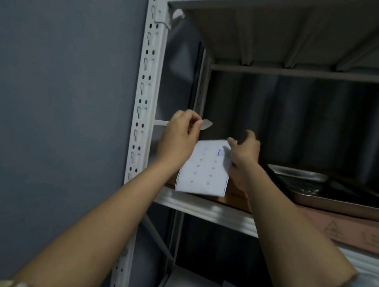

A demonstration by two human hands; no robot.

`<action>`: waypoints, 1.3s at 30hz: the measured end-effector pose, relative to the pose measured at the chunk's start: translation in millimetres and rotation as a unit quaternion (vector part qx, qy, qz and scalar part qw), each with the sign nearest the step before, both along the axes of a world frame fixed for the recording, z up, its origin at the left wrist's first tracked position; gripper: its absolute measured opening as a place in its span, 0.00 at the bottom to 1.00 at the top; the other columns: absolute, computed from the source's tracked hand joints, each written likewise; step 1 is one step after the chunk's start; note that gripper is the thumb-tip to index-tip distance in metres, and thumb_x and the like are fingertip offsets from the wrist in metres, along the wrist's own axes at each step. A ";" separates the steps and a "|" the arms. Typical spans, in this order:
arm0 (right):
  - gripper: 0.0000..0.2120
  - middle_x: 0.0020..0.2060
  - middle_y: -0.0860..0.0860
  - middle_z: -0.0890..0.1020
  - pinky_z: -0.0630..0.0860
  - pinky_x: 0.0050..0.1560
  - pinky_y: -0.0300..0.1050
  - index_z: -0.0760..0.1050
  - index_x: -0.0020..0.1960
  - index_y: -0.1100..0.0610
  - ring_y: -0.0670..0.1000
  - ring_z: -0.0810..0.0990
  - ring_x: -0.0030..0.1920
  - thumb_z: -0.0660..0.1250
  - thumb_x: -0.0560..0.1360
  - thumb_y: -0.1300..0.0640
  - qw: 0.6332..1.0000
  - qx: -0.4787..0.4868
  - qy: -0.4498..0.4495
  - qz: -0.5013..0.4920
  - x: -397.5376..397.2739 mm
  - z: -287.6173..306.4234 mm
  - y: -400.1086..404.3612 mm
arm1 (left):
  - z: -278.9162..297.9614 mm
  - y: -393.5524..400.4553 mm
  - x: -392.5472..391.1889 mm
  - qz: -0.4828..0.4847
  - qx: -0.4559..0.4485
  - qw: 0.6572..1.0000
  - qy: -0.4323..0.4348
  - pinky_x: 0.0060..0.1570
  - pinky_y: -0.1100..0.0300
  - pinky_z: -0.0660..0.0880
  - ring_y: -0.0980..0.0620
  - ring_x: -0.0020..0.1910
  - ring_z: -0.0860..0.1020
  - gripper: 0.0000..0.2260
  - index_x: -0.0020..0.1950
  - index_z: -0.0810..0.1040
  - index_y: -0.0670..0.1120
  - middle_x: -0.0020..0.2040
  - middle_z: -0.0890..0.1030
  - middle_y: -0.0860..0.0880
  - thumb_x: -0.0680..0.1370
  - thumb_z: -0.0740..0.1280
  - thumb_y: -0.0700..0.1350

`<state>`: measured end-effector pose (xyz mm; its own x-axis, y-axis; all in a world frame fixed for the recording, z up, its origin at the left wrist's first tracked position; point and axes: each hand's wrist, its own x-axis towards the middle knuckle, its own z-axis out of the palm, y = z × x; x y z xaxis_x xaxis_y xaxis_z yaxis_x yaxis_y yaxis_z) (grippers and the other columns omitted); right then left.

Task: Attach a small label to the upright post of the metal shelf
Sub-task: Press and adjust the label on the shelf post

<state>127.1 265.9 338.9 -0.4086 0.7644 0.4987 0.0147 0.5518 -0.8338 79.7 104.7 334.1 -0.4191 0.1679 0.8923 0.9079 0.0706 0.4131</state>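
- While the white upright post [144, 95] stands at the far left against the grey wall [56, 81], the left hand [179, 137] pinches a small label [206, 124] just right of it, not stuck on yet.
- Label sheet [204, 168] hangs between both hands.
- Right hand [245, 153] pinches the sheet's top corner.
- Metal tray [333, 195] sits on the shelf, far right.

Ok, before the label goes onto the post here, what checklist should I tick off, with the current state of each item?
1. Label peeled off the sheet: ok, it sits apart, above the sheet.
2. Left hand pinches the label at one end: ok.
3. Right hand holds the sheet clear of the post: ok.
4. Label touching the post: not ok, it is off to the right of it.
5. Sticky side facing the post: cannot tell.
6. Bare spot on the post free of holes: cannot tell.
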 end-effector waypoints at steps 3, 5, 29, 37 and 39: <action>0.17 0.61 0.56 0.73 0.72 0.63 0.51 0.73 0.62 0.55 0.56 0.74 0.61 0.67 0.76 0.48 0.998 0.052 0.041 0.021 9.0 5.6 -11.2 | -2.7 7.3 -1.9 0.002 -0.006 1.000 0.025 0.45 0.56 0.74 0.50 0.44 0.76 0.06 0.48 0.77 0.43 0.47 0.74 0.48 0.79 0.63 0.44; 0.10 0.40 0.51 0.81 0.76 0.51 0.51 0.78 0.42 0.54 0.53 0.80 0.45 0.69 0.75 0.47 0.989 0.018 0.101 0.107 13.0 8.9 -29.1 | -4.6 9.1 -7.1 -0.001 0.020 0.999 0.046 0.45 0.54 0.75 0.50 0.44 0.76 0.05 0.47 0.78 0.42 0.47 0.74 0.48 0.78 0.65 0.42; 0.03 0.37 0.51 0.83 0.75 0.30 0.32 0.81 0.43 0.57 0.45 0.79 0.35 0.70 0.75 0.60 0.945 -0.103 0.156 0.268 -40.9 14.5 -122.9 | -19.8 -62.8 -59.7 -0.056 0.106 0.991 0.050 0.55 0.68 0.73 0.63 0.52 0.75 0.13 0.57 0.75 0.43 0.54 0.69 0.53 0.75 0.68 0.33; 0.04 0.40 0.49 0.84 0.79 0.42 0.40 0.82 0.46 0.56 0.47 0.82 0.44 0.69 0.75 0.57 0.956 0.060 0.118 0.261 -78.3 35.4 -142.4 | 19.0 -95.4 -103.0 -0.076 0.101 0.984 -0.124 0.40 0.73 0.72 0.68 0.37 0.78 0.04 0.50 0.79 0.46 0.40 0.81 0.56 0.77 0.68 0.44; 0.04 0.39 0.48 0.84 0.78 0.42 0.41 0.82 0.47 0.57 0.46 0.81 0.42 0.69 0.76 0.58 0.956 0.064 0.117 0.260 -86.0 37.6 -144.1 | 21.7 -95.5 -111.2 -0.078 0.108 0.982 -0.132 0.38 0.72 0.73 0.68 0.34 0.78 0.02 0.45 0.77 0.50 0.38 0.81 0.55 0.76 0.68 0.43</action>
<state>41.1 121.8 376.5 -0.5821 0.4151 0.6992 -0.4687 0.5314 -0.7057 -31.6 9.1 355.9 -0.6251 0.0667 0.7777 0.7597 -0.1768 0.6258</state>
